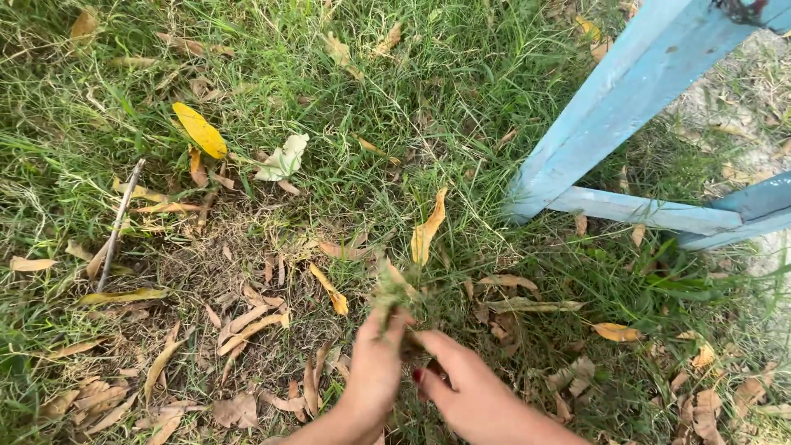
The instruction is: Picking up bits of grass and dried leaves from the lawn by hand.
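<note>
Grass tuft [394, 290] stands upright, pinched in the left hand [375, 363]; the right hand [465, 387] closes on its base, just beside.

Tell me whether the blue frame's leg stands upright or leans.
Leaning. The blue leg slants from upper right down to the grass, where a blue crossbar joins its foot.

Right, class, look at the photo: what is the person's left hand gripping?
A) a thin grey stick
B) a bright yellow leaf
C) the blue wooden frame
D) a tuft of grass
D: the left hand is closed round a tuft of grass sticking up above its fingers, while the yellow leaf, stick and blue frame lie well away, untouched.
</note>
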